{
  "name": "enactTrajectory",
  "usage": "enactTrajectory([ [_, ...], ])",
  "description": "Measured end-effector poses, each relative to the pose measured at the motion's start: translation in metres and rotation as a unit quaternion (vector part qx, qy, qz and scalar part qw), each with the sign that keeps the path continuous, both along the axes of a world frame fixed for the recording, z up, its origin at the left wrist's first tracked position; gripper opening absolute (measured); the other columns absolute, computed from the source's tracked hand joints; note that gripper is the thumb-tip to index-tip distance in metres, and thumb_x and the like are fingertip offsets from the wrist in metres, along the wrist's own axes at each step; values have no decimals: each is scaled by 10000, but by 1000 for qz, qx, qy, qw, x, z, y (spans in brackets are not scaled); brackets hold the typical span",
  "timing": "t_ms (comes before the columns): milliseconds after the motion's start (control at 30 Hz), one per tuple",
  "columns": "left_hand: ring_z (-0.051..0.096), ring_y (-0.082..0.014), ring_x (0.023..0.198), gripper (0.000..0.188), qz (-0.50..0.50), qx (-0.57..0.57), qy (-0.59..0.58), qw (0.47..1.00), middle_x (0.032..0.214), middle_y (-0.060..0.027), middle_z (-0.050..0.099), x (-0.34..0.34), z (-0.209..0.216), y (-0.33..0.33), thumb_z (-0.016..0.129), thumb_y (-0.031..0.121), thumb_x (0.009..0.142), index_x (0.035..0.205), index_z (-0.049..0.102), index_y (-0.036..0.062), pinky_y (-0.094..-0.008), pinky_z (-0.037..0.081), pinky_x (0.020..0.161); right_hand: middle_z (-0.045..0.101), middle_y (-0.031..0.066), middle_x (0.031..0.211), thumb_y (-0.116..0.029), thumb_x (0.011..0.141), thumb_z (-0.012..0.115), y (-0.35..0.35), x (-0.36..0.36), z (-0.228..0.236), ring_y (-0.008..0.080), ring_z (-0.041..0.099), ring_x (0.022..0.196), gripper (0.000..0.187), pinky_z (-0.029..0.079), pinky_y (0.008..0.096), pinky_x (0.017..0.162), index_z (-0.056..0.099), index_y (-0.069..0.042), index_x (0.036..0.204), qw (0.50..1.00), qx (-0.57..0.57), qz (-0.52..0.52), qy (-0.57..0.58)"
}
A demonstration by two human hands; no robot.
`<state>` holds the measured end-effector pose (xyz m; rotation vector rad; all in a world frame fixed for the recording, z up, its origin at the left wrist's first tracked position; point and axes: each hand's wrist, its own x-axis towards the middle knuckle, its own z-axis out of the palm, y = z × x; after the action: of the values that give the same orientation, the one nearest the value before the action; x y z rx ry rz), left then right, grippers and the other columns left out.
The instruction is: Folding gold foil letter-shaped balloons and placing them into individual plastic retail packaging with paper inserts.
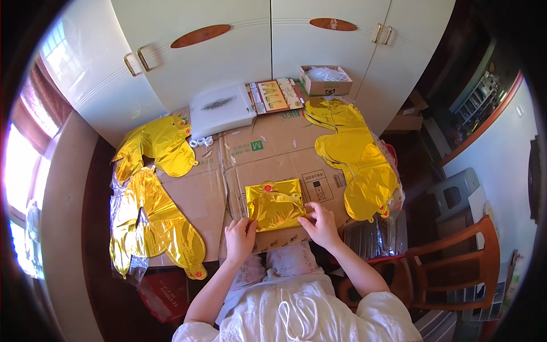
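A gold foil balloon (274,210), folded flat into a rough square with a small red mark near its top, lies on the cardboard close to the table's near edge. At its lower left corner, my left hand (239,239) pinches the foil between thumb and fingers. My right hand (322,227) grips the right edge, its thumb near the lower corner. Flat gold foil balloons lie in a stack (364,165) on the right. More of them are spread at the left, one balloon (159,145) farther back and another (162,222) nearer.
Flattened cardboard (268,142) covers the table. Along the back are a white plastic-wrapped stack (221,111), a printed card pack (274,96) and an open box (326,85) of clear plastic pieces. White rings (201,141) lie beside the stack. A wooden chair (456,262) stands at right.
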<state>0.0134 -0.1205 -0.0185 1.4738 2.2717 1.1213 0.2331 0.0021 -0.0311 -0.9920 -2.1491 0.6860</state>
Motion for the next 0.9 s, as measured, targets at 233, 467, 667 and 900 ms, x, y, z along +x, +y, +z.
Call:
enactTrajectory([
  [233, 606, -281, 744, 143, 23, 3, 13, 1000, 722, -90, 644, 3, -10, 7, 666, 192, 858, 876, 655, 51, -421, 403, 703, 558, 1, 660, -195, 844, 706, -11, -17, -6, 214, 564, 698, 408, 379, 404, 688, 525, -69, 1187, 991, 96, -86, -42],
  [467, 630, -258, 761, 271, 51, -29, -21, 998, 686, -51, 646, 8, -6, 6, 654, 156, 846, 1085, 566, 61, -429, 393, 720, 617, 5, 713, -175, 850, 671, -12, -17, -3, 204, 581, 731, 272, 384, 392, 692, 610, -122, 1109, 988, 125, -80, -53],
  [667, 633, -252, 762, 287, 47, -5, 15, 999, 673, -45, 636, 8, -10, 8, 638, 132, 836, 1102, 555, 61, -441, 386, 720, 644, 4, 770, -152, 849, 655, -14, -17, 2, 190, 579, 745, 196, 389, 371, 709, 664, -145, 1044, 984, 158, -69, -47],
  [900, 632, -258, 760, 251, 53, -14, 33, 998, 673, -44, 627, 9, -10, 10, 632, 123, 827, 1063, 560, 76, -443, 388, 706, 633, -9, 738, -106, 839, 652, -15, -16, 7, 193, 570, 711, 182, 384, 369, 706, 672, -138, 1016, 983, 173, -50, -34],
])
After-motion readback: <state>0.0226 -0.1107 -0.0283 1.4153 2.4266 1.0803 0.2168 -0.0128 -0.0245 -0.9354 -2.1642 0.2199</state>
